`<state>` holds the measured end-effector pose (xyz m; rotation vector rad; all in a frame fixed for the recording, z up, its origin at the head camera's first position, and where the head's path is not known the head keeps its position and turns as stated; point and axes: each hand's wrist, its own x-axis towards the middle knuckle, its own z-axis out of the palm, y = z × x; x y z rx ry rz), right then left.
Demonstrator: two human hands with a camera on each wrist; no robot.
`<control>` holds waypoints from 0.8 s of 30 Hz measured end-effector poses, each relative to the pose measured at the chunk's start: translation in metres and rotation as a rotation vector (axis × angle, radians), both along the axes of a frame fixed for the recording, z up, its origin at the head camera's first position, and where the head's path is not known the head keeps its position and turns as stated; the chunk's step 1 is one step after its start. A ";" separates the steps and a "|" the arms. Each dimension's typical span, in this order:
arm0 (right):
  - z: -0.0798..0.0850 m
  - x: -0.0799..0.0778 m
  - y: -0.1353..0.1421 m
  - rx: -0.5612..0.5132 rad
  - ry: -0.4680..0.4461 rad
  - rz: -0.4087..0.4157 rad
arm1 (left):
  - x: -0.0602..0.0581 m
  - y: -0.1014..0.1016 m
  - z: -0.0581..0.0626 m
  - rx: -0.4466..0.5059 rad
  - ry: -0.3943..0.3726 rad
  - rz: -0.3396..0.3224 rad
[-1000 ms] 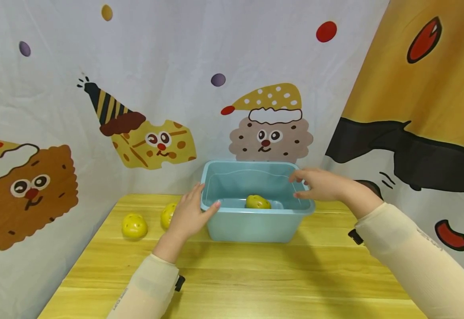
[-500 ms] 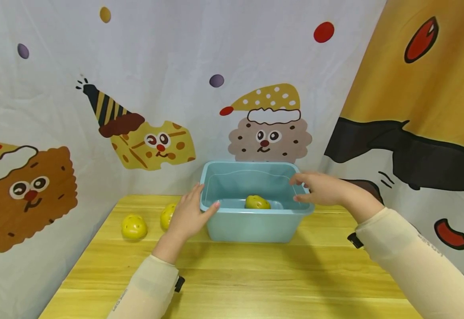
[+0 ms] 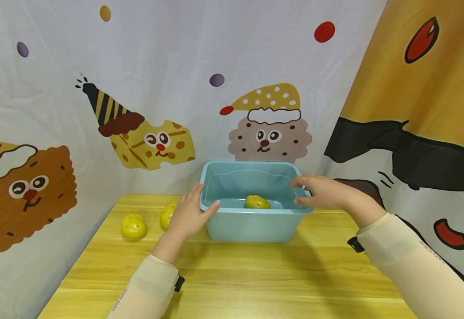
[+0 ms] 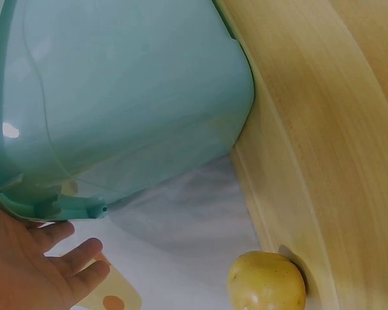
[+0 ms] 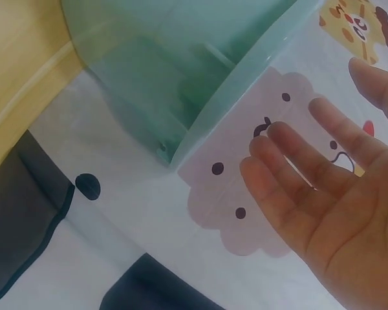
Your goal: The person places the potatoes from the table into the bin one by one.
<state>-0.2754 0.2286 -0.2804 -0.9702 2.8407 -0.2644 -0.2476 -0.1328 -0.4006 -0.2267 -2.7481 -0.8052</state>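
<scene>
A light blue plastic bin [image 3: 253,227] stands on the wooden table, with one yellow potato [image 3: 257,202] lying inside on its floor. My left hand [image 3: 189,214] is at the bin's left front corner, thumb across the rim and fingers spread along the outer side. In the left wrist view, the fingers [image 4: 71,261] lie loosely extended right at the rim's edge. Over the right rim hovers my right hand [image 3: 322,191], its relaxed fingers pointing toward the bin's inside. The right wrist view shows that palm with nothing in it, apart from the bin's rim [image 5: 229,93].
Left of the bin, a potato [image 3: 134,227] lies on the table [image 3: 232,279]. Another potato [image 3: 167,216] sits nearer the bin, partly hidden by my left hand. A white curtain [image 3: 168,53] printed with cartoon foods hangs close behind the bin.
My right hand has shifted very slightly down and to the right over the bin's edge. The left hand, bin and potatoes have stayed in place.
</scene>
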 end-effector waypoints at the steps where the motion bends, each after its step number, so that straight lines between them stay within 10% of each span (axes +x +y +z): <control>1: 0.000 0.000 0.000 -0.004 0.000 0.000 | 0.000 0.000 0.000 -0.001 -0.001 -0.002; 24: -0.011 0.007 0.010 -0.048 -0.006 -0.053 | 0.000 0.000 0.000 -0.007 -0.009 0.003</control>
